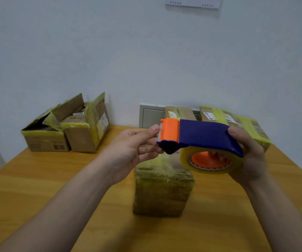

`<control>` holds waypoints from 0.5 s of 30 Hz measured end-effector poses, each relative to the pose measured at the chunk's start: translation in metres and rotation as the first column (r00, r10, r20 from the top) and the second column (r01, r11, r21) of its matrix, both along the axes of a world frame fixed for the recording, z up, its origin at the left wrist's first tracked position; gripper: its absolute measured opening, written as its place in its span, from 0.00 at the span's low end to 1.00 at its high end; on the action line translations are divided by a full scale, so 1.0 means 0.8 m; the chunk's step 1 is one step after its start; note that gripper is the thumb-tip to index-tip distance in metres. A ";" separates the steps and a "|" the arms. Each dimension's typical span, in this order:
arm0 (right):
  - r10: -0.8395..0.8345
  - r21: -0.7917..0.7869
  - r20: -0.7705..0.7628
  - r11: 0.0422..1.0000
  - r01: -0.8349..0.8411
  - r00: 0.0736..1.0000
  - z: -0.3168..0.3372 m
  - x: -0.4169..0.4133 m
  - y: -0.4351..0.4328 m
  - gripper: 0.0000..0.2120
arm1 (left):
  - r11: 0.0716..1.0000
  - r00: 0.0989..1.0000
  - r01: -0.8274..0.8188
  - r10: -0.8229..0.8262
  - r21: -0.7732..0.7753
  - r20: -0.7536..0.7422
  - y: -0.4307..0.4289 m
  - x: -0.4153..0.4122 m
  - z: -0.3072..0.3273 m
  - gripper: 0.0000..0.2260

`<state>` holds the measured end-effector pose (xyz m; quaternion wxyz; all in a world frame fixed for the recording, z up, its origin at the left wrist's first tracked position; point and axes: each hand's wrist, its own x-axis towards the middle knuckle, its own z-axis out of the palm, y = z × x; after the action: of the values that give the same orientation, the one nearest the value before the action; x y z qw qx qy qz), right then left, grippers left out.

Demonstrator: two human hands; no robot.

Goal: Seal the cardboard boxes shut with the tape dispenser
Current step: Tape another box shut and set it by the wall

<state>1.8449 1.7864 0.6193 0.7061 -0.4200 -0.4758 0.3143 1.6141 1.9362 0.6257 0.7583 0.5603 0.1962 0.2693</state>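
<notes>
Staging: small brown cardboard box [163, 190], wrapped in yellowish tape, sits mid-surface on the yellow-brown wooden surface [37, 179], directly below both hands. That probably lets a strip be drawn straight down onto it.

Blue plastic tape dispenser [201, 135] is held in the air at twelve o'clock from that box, not touching it. Its orange cutter head [169, 129] points to nine o'clock. The roll of yellowish clear tape [184, 158] hangs at the three o'clock end.

Right grip [250, 157] wraps the roll end, thumb on top of the blue shell and fingers behind and under. It carries the tool's weight.

Left grip [135, 148] comes in from nine o'clock, narrow, with thumb above and fingers below pinching at the cutter mouth. My reading is that it is catching the tape's free end, but the end itself is too faint to tell.

Two open brown boxes with raised flaps [64, 135] stand at ten o'clock by the wall, not yet sealed. Taped-over boxes [237, 120] at one o'clock look finished.
</notes>
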 end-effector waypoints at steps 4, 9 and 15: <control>0.025 0.010 0.005 1.000 -0.025 1.000 0.006 -0.006 0.003 0.13 | 0.971 0.993 0.035 -0.008 -0.238 0.114 0.004 -0.010 0.003 0.11; 0.050 0.014 0.045 0.999 -0.051 0.998 0.007 -0.014 0.005 0.11 | 0.974 0.995 0.082 -0.067 -0.209 0.080 0.003 -0.020 -0.002 0.13; 0.069 -0.013 0.039 0.998 -0.068 0.997 0.003 -0.011 -0.001 0.11 | 0.998 0.999 -0.014 0.011 -0.061 -0.052 0.002 -0.026 -0.005 0.13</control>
<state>1.8365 1.7859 0.6216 0.6828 -0.4136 -0.5019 0.3328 1.5930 1.9376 0.6213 0.7681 0.5423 0.2274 0.2534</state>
